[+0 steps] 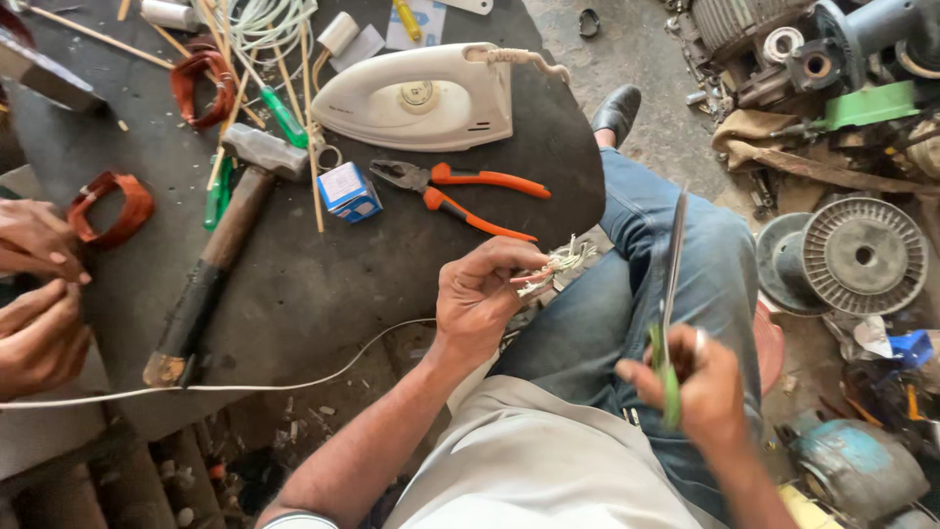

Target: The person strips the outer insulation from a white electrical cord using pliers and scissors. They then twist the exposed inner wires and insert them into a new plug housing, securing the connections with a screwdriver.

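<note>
The left hand (480, 299) is raised over the edge of the dark workbench top (323, 284), forearm running up from the lower middle of the view, fingers curled and pinched around a small bundle of pale, frayed wire ends (556, 264) that splay out to the right of the fingertips. The right hand (700, 387) sits lower and to the right, above the person's blue-jeaned thigh, fist closed on the green handle of a long pair of scissors (671, 294) whose thin blades point upward and away. The two hands are apart, the blades clear of the wire bundle.

Just beyond the left hand on the bench lie orange-handled pliers (460, 191), then a small blue and white box (349, 191) and a cream-coloured clothes iron (421, 98) with a braided cord. A wooden-handled hammer (230, 220) lies diagonally to the left, with a thin white cable (245, 385) trailing across the bench's near edge. At the far left another person's two hands (34, 294) rest close to a reddish copper wire coil (113, 206). A grey ribbed spool (862, 257) lies on the floor to the right.
</note>
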